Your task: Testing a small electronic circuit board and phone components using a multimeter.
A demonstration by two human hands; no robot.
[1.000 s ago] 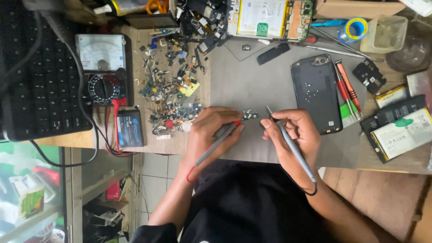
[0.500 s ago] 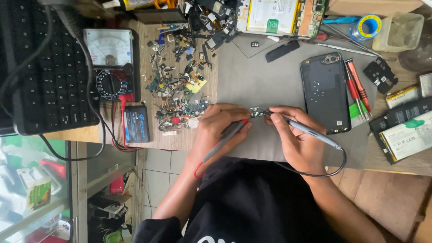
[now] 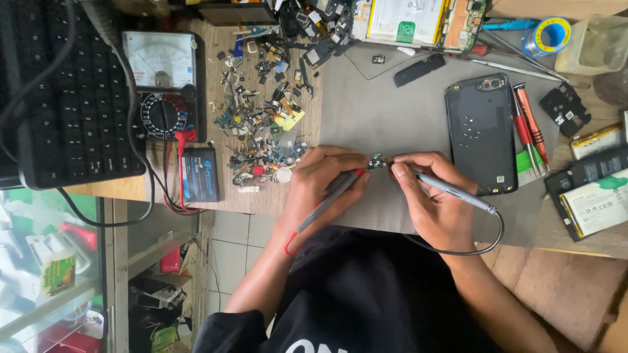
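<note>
My left hand (image 3: 320, 186) grips a red-tipped test probe (image 3: 330, 196) like a pen, its tip touching a tiny circuit board (image 3: 377, 161) on the grey work mat (image 3: 386, 104). My right hand (image 3: 435, 202) holds a grey probe (image 3: 454, 191) with a black lead, its tip at the same small board from the right. Both hands meet at the board near the mat's front edge.
An analogue multimeter (image 3: 160, 82) and a black keyboard (image 3: 59, 111) lie at the left. A heap of small electronic parts (image 3: 265, 124) sits beside the left hand. A black phone back (image 3: 481, 134), red screwdrivers (image 3: 526, 127), batteries (image 3: 598, 196) and a solder spool (image 3: 548, 36) lie to the right.
Both hands have stayed at the small board. The grey probe in my right hand has swung from pointing down to pointing right, with its lead looping below the hand.
</note>
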